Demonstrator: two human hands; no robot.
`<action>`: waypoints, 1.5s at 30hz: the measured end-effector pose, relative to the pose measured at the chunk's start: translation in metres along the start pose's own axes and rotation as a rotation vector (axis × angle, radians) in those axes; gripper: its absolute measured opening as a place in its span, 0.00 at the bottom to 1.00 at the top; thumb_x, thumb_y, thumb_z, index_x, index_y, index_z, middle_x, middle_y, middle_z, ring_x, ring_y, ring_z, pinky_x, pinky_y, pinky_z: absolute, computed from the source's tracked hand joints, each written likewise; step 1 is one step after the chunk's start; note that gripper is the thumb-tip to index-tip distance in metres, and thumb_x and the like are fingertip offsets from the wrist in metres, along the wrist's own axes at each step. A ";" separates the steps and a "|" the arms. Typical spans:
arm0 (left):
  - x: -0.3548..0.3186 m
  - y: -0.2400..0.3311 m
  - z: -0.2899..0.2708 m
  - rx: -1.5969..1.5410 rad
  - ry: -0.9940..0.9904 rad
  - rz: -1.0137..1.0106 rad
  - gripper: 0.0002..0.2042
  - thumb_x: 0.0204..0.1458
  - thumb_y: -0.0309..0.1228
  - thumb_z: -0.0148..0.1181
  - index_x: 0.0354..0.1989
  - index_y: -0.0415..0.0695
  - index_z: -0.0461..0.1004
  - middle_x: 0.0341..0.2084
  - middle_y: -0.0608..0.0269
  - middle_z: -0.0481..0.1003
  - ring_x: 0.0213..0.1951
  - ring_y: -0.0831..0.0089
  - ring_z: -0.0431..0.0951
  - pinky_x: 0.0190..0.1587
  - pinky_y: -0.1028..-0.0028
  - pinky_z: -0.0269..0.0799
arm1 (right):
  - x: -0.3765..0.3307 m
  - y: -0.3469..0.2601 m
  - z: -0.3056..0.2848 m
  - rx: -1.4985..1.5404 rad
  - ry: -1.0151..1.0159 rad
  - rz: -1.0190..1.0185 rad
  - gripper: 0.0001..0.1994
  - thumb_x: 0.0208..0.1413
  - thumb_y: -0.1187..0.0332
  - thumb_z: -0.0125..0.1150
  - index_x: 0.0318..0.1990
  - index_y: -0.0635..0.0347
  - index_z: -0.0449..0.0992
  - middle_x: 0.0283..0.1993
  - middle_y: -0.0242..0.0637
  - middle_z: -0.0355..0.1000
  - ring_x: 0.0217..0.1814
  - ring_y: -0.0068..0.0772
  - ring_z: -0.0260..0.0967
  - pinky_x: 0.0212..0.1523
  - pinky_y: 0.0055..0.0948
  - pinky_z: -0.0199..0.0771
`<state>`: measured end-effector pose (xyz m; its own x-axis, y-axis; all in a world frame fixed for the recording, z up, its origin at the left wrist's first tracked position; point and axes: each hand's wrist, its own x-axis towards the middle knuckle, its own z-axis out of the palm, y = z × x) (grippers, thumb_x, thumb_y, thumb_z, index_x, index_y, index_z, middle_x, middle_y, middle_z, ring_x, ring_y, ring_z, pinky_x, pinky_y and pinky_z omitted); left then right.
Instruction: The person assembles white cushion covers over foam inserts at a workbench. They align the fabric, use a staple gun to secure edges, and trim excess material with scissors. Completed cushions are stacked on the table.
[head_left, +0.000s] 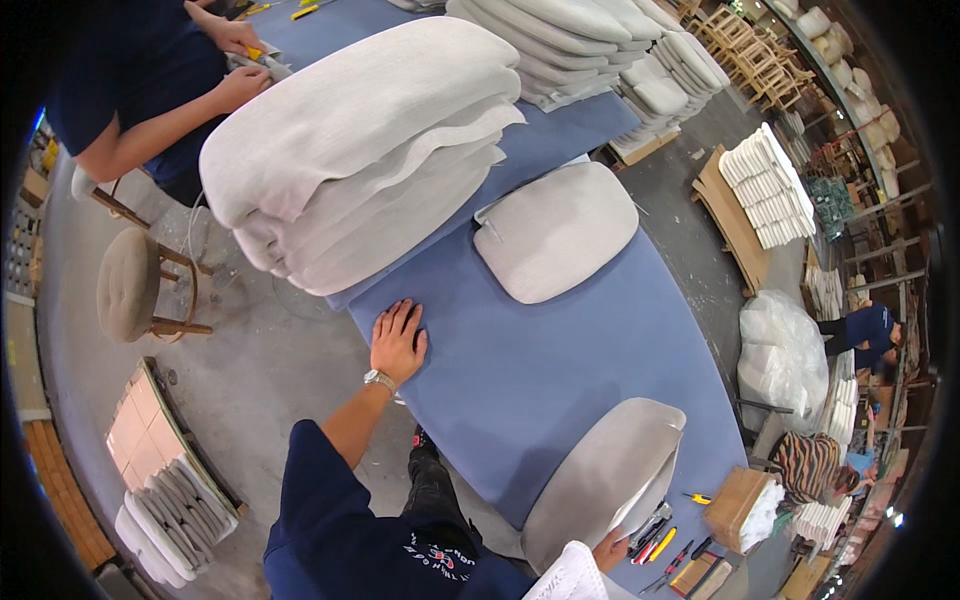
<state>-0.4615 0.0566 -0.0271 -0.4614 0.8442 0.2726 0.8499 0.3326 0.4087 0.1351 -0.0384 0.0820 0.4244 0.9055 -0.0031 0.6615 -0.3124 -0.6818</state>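
My left hand (pixel 398 342), with a watch on its wrist, lies flat on the blue table (pixel 450 400), fingers stretched out and holding nothing. Near the right front edge rests a light grey fabric-covered cushion (pixel 590 480), its cover gaping along one side. My right hand (pixel 609 549) is at that cushion's near end, next to a row of hand tools (pixel 655 545); its fingers are partly hidden, so a grip does not show. A white cloth (pixel 570 575) is beside it. Farther off on the table lies another grey cushion (pixel 560 235), with a loose flap at its left corner.
A tall stack of grey cushions or covers (pixel 370 150) stands at the far left. Across from me, a co-worker's hands (pixel 240 65) hold a yellow-handled tool. A cardboard box (pixel 738 508) with white stuffing sits at right. A round stool (pixel 130 285) stands on the floor.
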 end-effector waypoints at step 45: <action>0.000 0.015 0.046 0.258 -0.181 0.182 0.29 0.67 0.49 0.45 0.72 0.45 0.63 0.69 0.48 0.64 0.68 0.49 0.63 0.62 0.47 0.65 | 0.023 -0.184 0.095 0.281 -0.207 0.279 0.24 0.66 0.48 0.53 0.54 0.59 0.81 0.46 0.55 0.81 0.49 0.56 0.80 0.51 0.46 0.76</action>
<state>-0.4369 0.0813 -0.0610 -0.2634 0.9525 0.1526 0.9610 0.2453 0.1276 -0.0356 0.0673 0.1374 0.4109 0.8449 -0.3424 0.3330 -0.4887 -0.8064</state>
